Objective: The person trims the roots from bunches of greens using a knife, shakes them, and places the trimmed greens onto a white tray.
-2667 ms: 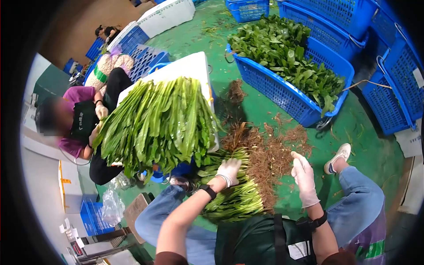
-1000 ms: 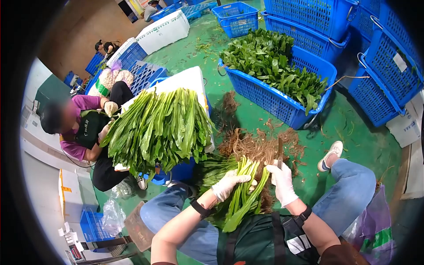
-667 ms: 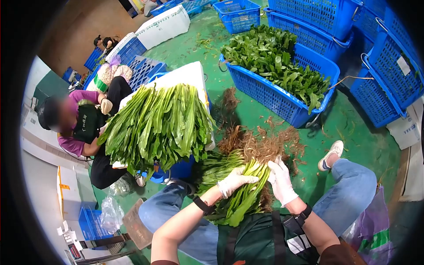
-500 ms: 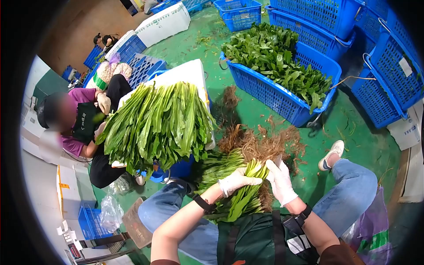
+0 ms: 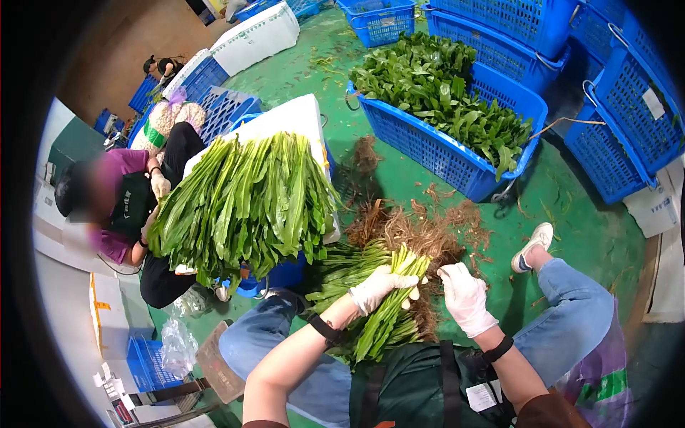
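Note:
My left hand (image 5: 379, 287), in a white glove, is wrapped round a bunch of long green leafy stems (image 5: 391, 317) with pale ends pointing up. Just right of the stem ends is my right hand (image 5: 465, 298), also gloved, its fingers bent together; whether anything small is in them cannot be made out. A heap of brown roots (image 5: 457, 232) lies on the floor beyond both hands. More leafy stems (image 5: 342, 274) lie beside the bunch. A large pile of leaves (image 5: 246, 203) rests on a white board (image 5: 308, 118) to the left.
A blue crate (image 5: 428, 153) of leafy greens stands ahead, with stacked blue crates (image 5: 492, 36) behind it and more at the right (image 5: 606, 153). A co-worker (image 5: 128, 200) in gloves sits at the left beside the pile. A clear plastic bag (image 5: 178, 346) lies at the lower left.
My right hand has moved slightly away from the bunch, opening a gap. My left hand still holds the stems. The co-worker's hands have shifted, and the whole view has moved a little.

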### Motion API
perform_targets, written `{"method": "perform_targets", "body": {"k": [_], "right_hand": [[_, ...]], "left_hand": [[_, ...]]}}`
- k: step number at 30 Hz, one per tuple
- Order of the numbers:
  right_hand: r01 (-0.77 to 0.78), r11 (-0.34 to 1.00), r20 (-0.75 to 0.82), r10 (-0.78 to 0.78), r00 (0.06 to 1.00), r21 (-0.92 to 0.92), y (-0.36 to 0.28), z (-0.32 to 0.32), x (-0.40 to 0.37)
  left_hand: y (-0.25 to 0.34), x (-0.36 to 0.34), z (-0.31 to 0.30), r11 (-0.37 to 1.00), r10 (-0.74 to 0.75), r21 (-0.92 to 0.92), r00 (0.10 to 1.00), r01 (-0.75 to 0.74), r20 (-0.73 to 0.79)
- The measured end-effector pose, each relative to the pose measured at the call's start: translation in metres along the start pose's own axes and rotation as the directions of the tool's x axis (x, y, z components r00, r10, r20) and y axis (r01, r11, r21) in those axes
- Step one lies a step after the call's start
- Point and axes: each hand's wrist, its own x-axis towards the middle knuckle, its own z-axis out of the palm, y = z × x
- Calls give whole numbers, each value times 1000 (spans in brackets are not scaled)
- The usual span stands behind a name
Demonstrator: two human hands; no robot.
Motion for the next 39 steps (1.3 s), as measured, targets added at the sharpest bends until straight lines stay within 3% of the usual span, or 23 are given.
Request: {"method": "perform_targets", "body": {"k": [6,12,14,16,17,18,20,21,22,24,26,28,30,32,34,35,36,37,38,39], "right_hand": [[7,994,37,-3,999,-107,7,-8,-3],[-68,989,-13,67,998,-135,24,-7,-8],[-87,996,-88,85,993,-17,45,8,-16],[-108,938,302,213,929,-328,138,61,-53],[-286,836,574,533,622,-468,188,72,-76],[-540,772,335,634,697,-336,171,65,-64],[-517,843,99,532,841,-148,114,28,-31],[-493,866,66,489,870,85,81,3,-15],[-334,920,-73,355,932,203,57,-10,-6],[23,998,-175,-11,985,66,25,-26,6],[65,992,-65,-72,995,-107,9,-28,9],[100,985,-68,-110,992,-140,4,-20,12],[115,978,-21,-121,992,-172,4,-12,14],[120,981,-37,-127,991,-150,7,-6,13],[93,977,-48,-104,993,-192,16,-3,9],[29,980,40,-22,999,-198,35,5,0],[-113,927,226,203,953,-359,70,25,-17],[-63,862,471,334,817,-502,143,58,-58],[-215,804,479,520,707,-554,154,55,-62],[-312,817,334,503,797,-486,141,49,-49]], "left_hand": [[5,13,19,997,-41,65,999,41,0],[17,23,31,994,-71,88,990,60,123],[21,21,38,992,-92,97,982,77,162],[34,11,53,995,83,16,936,-94,342],[45,2,52,998,69,-8,935,-70,348],[49,-1,51,997,80,-15,963,-79,257],[36,12,27,995,54,74,983,-67,173],[32,16,22,989,7,145,995,-21,98],[27,20,19,991,13,134,996,-25,93],[16,28,21,964,-35,259,992,66,-123],[4,35,23,933,-16,347,974,96,-228],[-4,36,24,866,69,496,968,62,-241],[-6,32,24,850,36,516,967,102,-251],[-2,27,28,549,188,823,938,147,-293],[9,16,41,524,138,827,937,205,-320],[9,13,43,557,172,808,925,192,-338],[14,11,44,581,214,795,911,172,-353],[16,12,37,459,270,860,887,223,-374],[22,11,31,448,286,867,883,220,-372],[24,8,26,428,317,883,882,194,-348]]}}
